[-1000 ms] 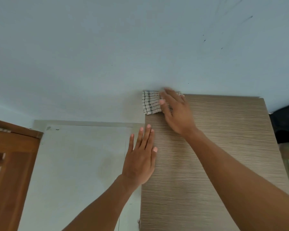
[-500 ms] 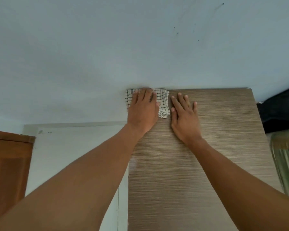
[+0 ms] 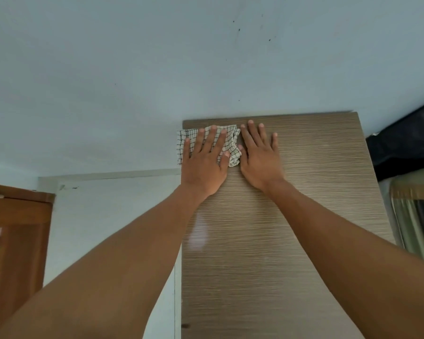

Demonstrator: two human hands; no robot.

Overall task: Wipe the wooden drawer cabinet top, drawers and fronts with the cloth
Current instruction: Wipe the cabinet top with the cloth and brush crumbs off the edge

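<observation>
Left hand [image 3: 204, 165]: fingers splayed flat on white black-checked cloth [image 3: 231, 145] | right hand [image 3: 260, 157]: fingers open, flat beside cloth | both on brown wood-grain cabinet [image 3: 291, 228]

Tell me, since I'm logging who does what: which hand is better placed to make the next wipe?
Left. The left hand lies flat on the checked cloth at the panel's upper left corner; the right hand rests beside it on bare wood.

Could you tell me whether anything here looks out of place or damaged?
Nothing looks damaged. The checked cloth overhangs the wooden panel's left edge under the flat left hand, and the right hand rests bare beside it. A few dark specks mark the wall.
</observation>
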